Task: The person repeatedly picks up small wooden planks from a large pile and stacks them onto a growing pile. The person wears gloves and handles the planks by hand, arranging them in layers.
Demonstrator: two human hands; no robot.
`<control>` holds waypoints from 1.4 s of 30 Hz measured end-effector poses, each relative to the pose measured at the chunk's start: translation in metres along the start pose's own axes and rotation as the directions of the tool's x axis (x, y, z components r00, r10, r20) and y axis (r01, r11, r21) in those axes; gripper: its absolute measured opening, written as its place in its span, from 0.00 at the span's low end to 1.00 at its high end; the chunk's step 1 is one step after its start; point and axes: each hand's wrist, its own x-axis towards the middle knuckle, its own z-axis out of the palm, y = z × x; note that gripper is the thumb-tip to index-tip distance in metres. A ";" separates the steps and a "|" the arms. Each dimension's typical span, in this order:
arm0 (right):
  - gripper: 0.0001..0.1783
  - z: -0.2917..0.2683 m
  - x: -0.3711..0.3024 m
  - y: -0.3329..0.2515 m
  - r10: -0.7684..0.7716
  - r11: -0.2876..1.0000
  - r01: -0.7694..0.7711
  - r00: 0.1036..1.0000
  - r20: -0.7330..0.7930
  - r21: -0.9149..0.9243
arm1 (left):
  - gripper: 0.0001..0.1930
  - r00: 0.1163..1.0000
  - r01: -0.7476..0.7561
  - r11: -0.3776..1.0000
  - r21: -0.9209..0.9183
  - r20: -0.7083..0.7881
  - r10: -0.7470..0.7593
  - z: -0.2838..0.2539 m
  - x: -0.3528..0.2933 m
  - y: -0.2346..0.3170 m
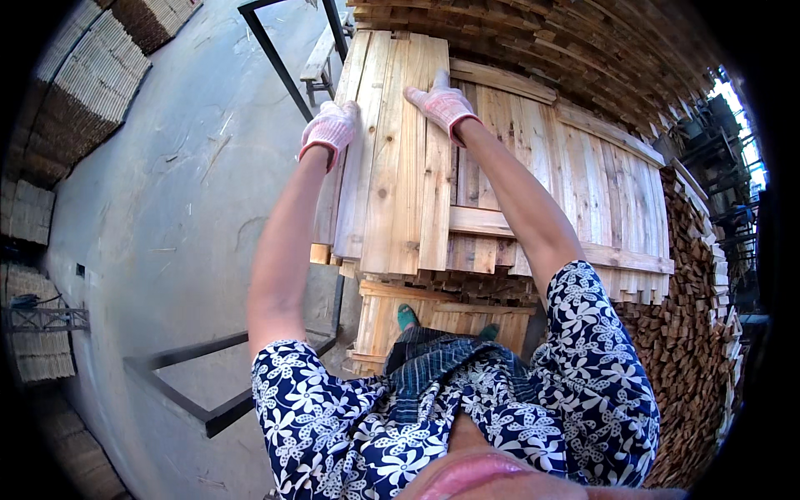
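Grey concrete floor (192,208) spreads over the left side of a timber yard, scattered with splinters of wood. Thick walls of stacked wood strips rise at the far side (533,42) and on the right (683,350), their cut ends packed closely together. Pale bundles of boards (92,83) line the far left. Between floor and strips, in the middle, stands a broad pile of planks (575,183), with light battens (500,77) lying crosswise along its near and far sides. A navy garment with white flowers (592,358) covers the person's upper body at the near edge. Black metal frames stand left of the pile, one near (208,417) and one far (279,58), with a small wooden bench (321,62) beside the far one. On the left part of the pile lie several loose planks (392,175), side by side, knotty and pale, their lengths running from near to far. Both hands, apart from each other, wear pinkish-white knit gloves. The left hand (332,129) is against the planks' left edge, its fingers too hidden to tell whether they grip. The right hand (444,106) rests at their right side toward the far end, thumb and forefinger spread apart. Green sandals (407,317) show below, on lower boards (375,321).
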 end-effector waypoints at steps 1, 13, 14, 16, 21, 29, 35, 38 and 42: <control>0.63 0.002 -0.002 -0.004 0.008 1.000 -0.008 1.000 -0.005 0.011 | 0.37 1.000 0.000 1.000 0.007 -0.014 0.000 0.001 -0.003 0.001; 0.33 0.017 -0.026 -0.015 -0.310 0.950 0.308 0.949 0.052 0.046 | 0.47 0.959 -0.273 0.893 -0.357 -0.175 0.223 0.003 -0.002 -0.075; 0.37 0.005 -0.050 -0.011 -0.317 0.948 0.317 0.948 -0.008 0.026 | 0.50 0.953 -0.287 0.894 -0.343 -0.192 0.233 0.012 0.021 -0.085; 0.42 -0.028 -0.099 -0.005 -0.407 0.913 0.407 0.909 -0.089 -0.014 | 0.51 0.965 -0.190 0.981 -0.030 -0.192 0.181 -0.007 0.032 -0.077; 0.30 -0.182 -0.268 0.183 -0.369 0.910 0.272 0.876 -0.311 -0.314 | 0.35 0.722 -0.605 0.786 0.128 -0.330 0.609 -0.006 -0.034 0.055; 0.25 -0.415 -0.548 0.484 0.012 0.706 -0.652 0.401 -0.916 -0.277 | 0.23 -0.196 -0.765 -0.133 -0.630 0.031 0.980 0.100 -0.318 0.436; 0.27 -0.575 -0.603 0.575 0.739 0.444 0.597 0.179 -0.650 0.669 | 0.29 -0.459 -0.716 -0.456 -0.529 -0.136 0.878 0.161 -0.485 0.693; 0.32 -0.636 -0.578 0.588 0.828 0.382 0.633 0.089 -0.554 0.673 | 0.35 -0.253 -0.839 -0.350 -0.416 -0.271 0.929 0.198 -0.515 0.810; 0.14 -0.655 -0.603 0.640 0.407 0.816 -0.397 -0.121 -0.905 0.420 | 0.34 0.052 -0.379 0.317 -0.870 0.322 0.945 0.230 -0.553 0.915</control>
